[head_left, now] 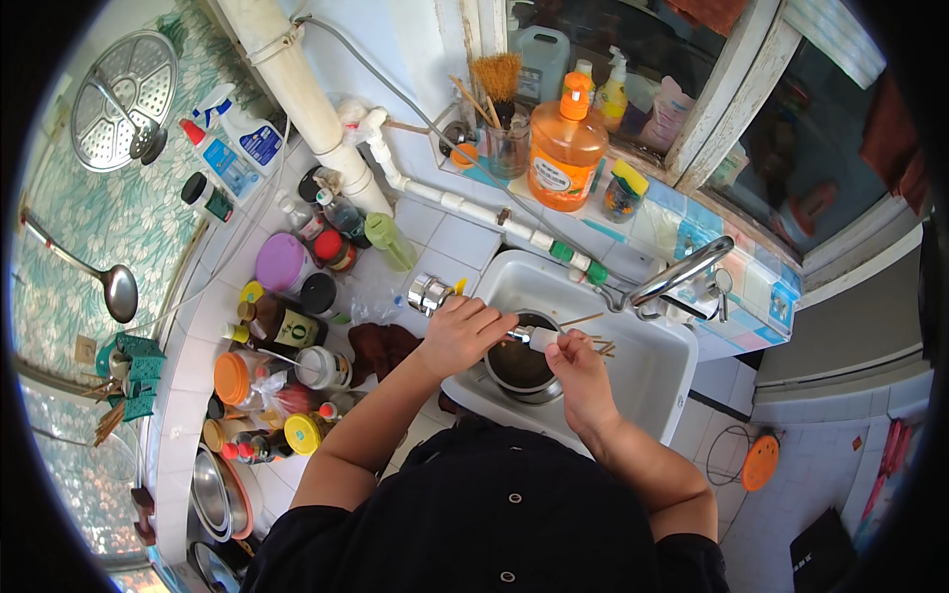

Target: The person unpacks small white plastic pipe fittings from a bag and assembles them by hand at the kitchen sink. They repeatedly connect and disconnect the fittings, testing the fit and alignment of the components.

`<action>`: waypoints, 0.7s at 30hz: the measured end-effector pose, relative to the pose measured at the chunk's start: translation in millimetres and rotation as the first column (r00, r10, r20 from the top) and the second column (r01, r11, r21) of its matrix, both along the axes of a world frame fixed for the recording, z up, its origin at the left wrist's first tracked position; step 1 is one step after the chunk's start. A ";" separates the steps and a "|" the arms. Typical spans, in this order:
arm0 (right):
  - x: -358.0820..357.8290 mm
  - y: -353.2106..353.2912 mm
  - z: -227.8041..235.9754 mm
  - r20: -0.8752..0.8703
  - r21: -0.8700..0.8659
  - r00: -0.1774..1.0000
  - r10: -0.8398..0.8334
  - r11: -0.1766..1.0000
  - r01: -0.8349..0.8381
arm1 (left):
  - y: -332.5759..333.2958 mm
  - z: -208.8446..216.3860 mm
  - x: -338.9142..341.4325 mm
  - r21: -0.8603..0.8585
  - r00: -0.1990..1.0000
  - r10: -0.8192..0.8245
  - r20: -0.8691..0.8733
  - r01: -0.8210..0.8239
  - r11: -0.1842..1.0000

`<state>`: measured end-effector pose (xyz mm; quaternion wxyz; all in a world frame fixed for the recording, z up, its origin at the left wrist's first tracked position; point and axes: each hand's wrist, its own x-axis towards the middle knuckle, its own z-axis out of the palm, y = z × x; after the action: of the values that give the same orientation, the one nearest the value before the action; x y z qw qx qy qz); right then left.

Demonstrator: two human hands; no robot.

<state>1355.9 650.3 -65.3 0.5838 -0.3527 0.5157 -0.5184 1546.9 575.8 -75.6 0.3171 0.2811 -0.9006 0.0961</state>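
Observation:
My left hand (461, 336) is closed around a shiny chrome fitting (429, 294), whose wide round end sticks out past the knuckles. A bit of yellow shows beside that end. Beyond my fingertips on the other side, a narrow metal part meets a small white cylindrical piece (542, 339). My right hand (579, 370) pinches this white piece between thumb and fingers. Both hands are above the left side of a light grey sink (647, 390). Below them in the sink stands a metal pot (521, 368) with dark contents. My palms hide the middle of the fitting.
A chrome faucet (682, 272) arches over the sink's far right. Chopsticks (605, 348) lie in the basin. Jars and bottles, among them an orange-lidded jar (233, 378), crowd the left counter. A large orange pump bottle (565, 148) stands on the ledge behind, near white pipes (445, 201).

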 end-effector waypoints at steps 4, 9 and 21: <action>-0.7 1.9 -2.7 0.026 -0.021 1.000 0.002 1.000 -0.002 | -0.1 -1.9 -1.6 0.040 1.000 -0.009 -0.024 0.010 0.999; 2.2 -3.5 -7.0 -0.224 -0.266 0.959 -0.176 0.957 0.113 | 3.2 3.1 -14.5 0.009 0.995 0.080 -0.055 -0.079 0.997; -13.6 -18.3 1.5 0.251 -0.204 0.968 -0.011 0.977 0.064 | 7.6 -11.2 -10.0 0.496 0.884 0.181 -0.431 0.065 0.866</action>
<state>1342.4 632.0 -63.8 0.5933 -0.3351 0.3874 -0.6211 1536.9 583.4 -86.8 0.4366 0.3954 -0.7832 -0.1990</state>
